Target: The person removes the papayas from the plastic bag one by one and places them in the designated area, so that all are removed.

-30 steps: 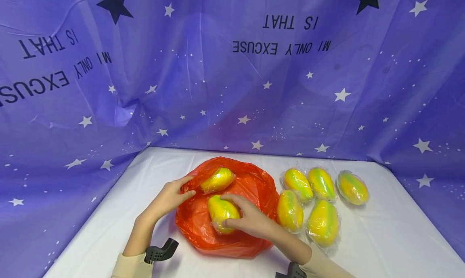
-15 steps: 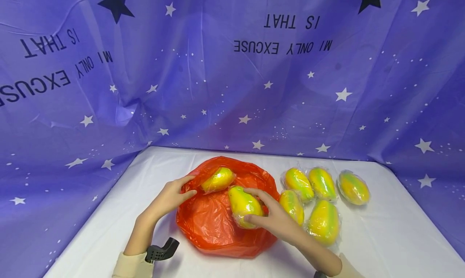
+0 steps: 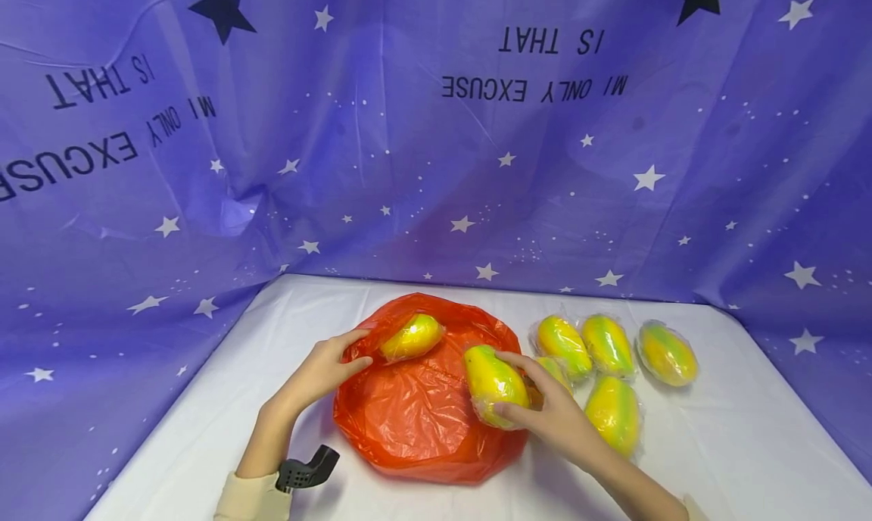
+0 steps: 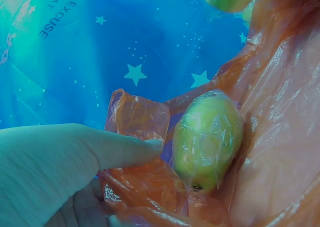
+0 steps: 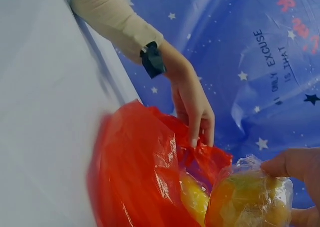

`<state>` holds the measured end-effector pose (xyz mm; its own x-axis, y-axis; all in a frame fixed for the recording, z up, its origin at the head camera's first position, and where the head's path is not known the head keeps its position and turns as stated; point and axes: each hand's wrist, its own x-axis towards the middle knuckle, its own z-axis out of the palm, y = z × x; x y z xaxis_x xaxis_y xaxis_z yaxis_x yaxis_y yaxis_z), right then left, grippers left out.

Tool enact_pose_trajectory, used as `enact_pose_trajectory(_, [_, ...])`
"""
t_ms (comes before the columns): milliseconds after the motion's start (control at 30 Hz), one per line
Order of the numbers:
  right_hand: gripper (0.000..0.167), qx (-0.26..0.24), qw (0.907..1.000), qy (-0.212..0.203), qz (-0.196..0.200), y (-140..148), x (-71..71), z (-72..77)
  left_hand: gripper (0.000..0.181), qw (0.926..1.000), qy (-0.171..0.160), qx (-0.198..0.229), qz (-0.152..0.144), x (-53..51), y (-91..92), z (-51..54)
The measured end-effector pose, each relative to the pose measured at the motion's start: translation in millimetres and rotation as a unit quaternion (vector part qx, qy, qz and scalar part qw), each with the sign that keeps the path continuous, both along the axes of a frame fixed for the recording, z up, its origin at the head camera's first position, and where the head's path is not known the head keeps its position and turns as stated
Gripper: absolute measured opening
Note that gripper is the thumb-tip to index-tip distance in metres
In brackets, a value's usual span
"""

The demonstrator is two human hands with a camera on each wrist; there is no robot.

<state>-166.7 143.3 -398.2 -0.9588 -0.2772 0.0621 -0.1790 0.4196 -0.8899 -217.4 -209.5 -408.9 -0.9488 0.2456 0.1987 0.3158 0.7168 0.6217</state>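
Note:
At its left rim, the red plastic bag is pinched by my left hand, thumb and fingers on the film. One plastic-wrapped mango, yellow with some green, lies inside near the back; the left wrist view shows this mango beside the thumb. My right hand grips a second wrapped mango above the bag's right side, thumb in front and fingers behind. In the right wrist view the held mango is partly cut off at the bottom.
Several wrapped mangoes lie right of the bag on the white tablecloth, including a far-right mango and a near mango. One mango is partly hidden behind my right hand. A purple star-printed cloth hangs behind.
My right hand has carried the gripped mango rightward from the middle of the bag to its right rim. My left hand keeps its hold on the bag's left rim.

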Motion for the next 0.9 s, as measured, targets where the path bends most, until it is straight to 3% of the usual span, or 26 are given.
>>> enact_pose_trajectory(367, [0.064,-0.066,0.997,-0.034,-0.023,24,9.5,4.8,0.044,1.0,-0.004,0.003,-0.003,1.9,0.5,2.7])
enact_pose_trajectory(533, [0.063,-0.048,0.9982,-0.01,-0.035,37,11.6,4.3,0.045,1.0,-0.001,0.002,-0.004,1.7,0.3,2.2])
enact_pose_trajectory(667, [0.062,-0.005,0.9981,0.038,-0.048,47,13.0,5.9,0.045,1.0,0.0,0.006,-0.005,1.7,0.6,1.7])
enact_pose_trajectory(900, [0.065,0.025,0.9961,0.03,-0.079,65,17.9,10.8,0.046,1.0,-0.004,0.007,-0.002,1.3,-0.3,1.9])
